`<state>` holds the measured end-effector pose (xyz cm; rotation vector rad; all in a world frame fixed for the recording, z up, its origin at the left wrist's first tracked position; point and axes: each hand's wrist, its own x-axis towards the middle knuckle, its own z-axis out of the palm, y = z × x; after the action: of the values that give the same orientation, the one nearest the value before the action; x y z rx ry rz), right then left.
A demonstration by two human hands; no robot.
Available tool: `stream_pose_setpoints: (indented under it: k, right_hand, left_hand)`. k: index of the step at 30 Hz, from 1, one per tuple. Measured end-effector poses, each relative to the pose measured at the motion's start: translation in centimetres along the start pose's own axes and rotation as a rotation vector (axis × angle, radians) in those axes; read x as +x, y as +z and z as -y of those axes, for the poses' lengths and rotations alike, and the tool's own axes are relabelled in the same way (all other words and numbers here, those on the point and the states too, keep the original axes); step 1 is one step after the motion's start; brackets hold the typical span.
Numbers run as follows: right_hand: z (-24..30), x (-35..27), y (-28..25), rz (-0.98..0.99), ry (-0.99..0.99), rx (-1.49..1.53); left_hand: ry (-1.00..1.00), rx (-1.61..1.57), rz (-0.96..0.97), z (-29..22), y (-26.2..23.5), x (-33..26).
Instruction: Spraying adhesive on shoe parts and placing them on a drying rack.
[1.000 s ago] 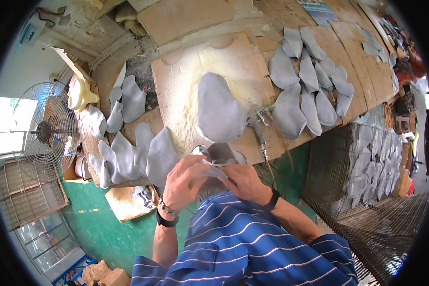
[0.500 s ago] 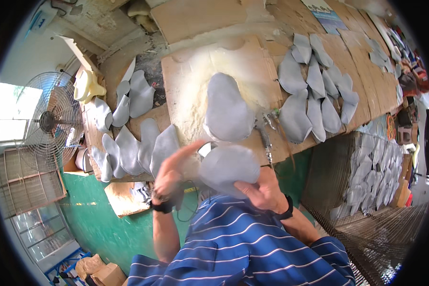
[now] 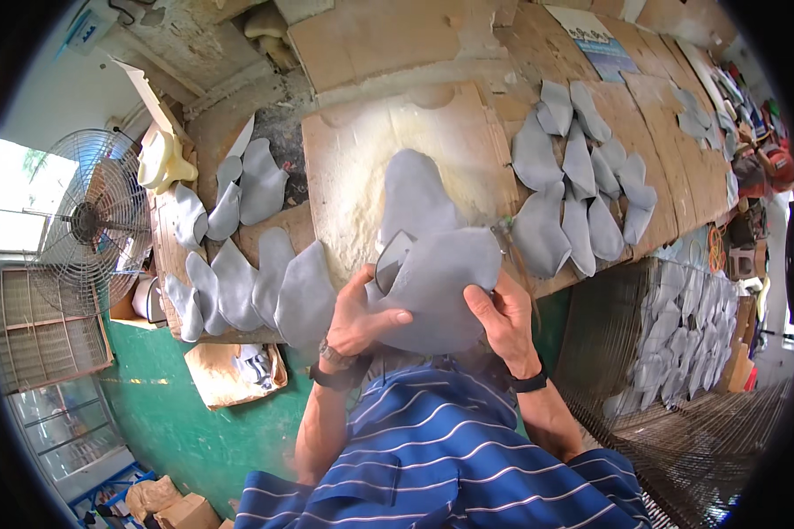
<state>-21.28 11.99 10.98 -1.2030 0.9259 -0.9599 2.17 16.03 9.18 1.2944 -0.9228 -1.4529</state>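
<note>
In front of my body, a smooth grey leather-like piece (image 3: 441, 286) with rounded edges is held up between both hands. My left hand (image 3: 355, 319) is closed on its near left side, thumb lying across the top and fingers mostly beneath. My right hand (image 3: 505, 322) pinches the right edge, thumb on the surface. At the held piece's left side a dark-rimmed flap or opening (image 3: 395, 261) shows; I cannot tell which. Just beyond, a similar grey piece (image 3: 419, 189) rests on a cardboard sheet (image 3: 326, 145) dusted with pale yellow residue, its near end hidden by the held piece.
Several shaped grey pieces (image 3: 295, 291) line the bench's left front edge; more (image 3: 538, 229) overlap on the right. A wire fan (image 3: 86, 220) stands at left. Right of me, a mesh rack (image 3: 688, 326) carries many grey pieces. An open paper bag (image 3: 220, 379) sits below the bench.
My left hand, blurred and apart from the piece before, has come to grip its left side. The held piece has moved up and turned, now covering part of the one on the cardboard.
</note>
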Motion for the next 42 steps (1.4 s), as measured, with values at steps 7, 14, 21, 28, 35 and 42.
stream_pose_setpoints:
  k: [7, 14, 21, 28, 35, 42]
  right_hand:
    - [1.8, 0.0, -0.5, 0.021, -0.019, -0.008]
    - [3.9, -2.3, 0.1, 0.571, -0.375, -0.271]
    - [1.7, -2.7, 2.0, 0.096, -0.322, -0.326]
    - [0.9, 0.3, 0.1, 0.053, -0.721, -0.960]
    - [-1.6, 4.9, -3.7, -0.307, 0.116, -0.229]
    - [-4.4, 0.4, -1.6, -0.171, 0.017, -0.117]
  left_hand:
    - [-0.002, 0.096, -0.006, 0.2, -0.3, 0.3]
    - [-0.055, -0.023, 0.013, 1.3, -0.4, 0.5]
    - [-0.054, -0.263, 0.126, 0.9, 0.3, -0.1]
    - [-0.125, -0.008, 0.172, 1.1, 0.6, 0.1]
    - [-0.111, 0.144, 0.269, 1.5, -0.3, -0.2]
    - [-0.128, -0.241, -0.050, 1.1, 0.3, -0.6]
